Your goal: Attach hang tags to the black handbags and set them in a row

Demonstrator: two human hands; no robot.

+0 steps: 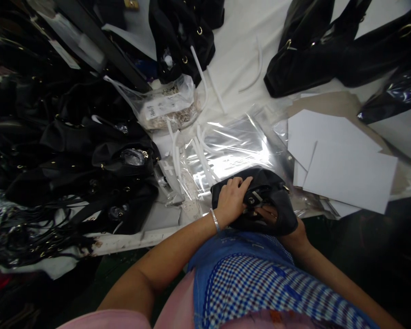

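A black bag (pixel 284 208) with metal fittings lies at the table's front edge, against the blue apron. My left hand (pixel 232 200) rests on the bag's left part, its thumb and fingers bent over the black material near a round metal snap. From the right, my right hand (pixel 292 235) reaches round the bag's lower side; part of its fingers shows inside the bag's opening, the rest is hidden by the bag. Just beyond the bag lie clear plastic sheets (pixel 239 146) and several white tubes (pixel 202 157).
Black bags (pixel 71 137) crowd the left side. More bags (pixel 181 41) lie at the back, others (pixel 304 64) at the back right. A plastic bag of metal parts (pixel 171 107) sits behind the tubes. White cards (pixel 352 176) are stacked on the right.
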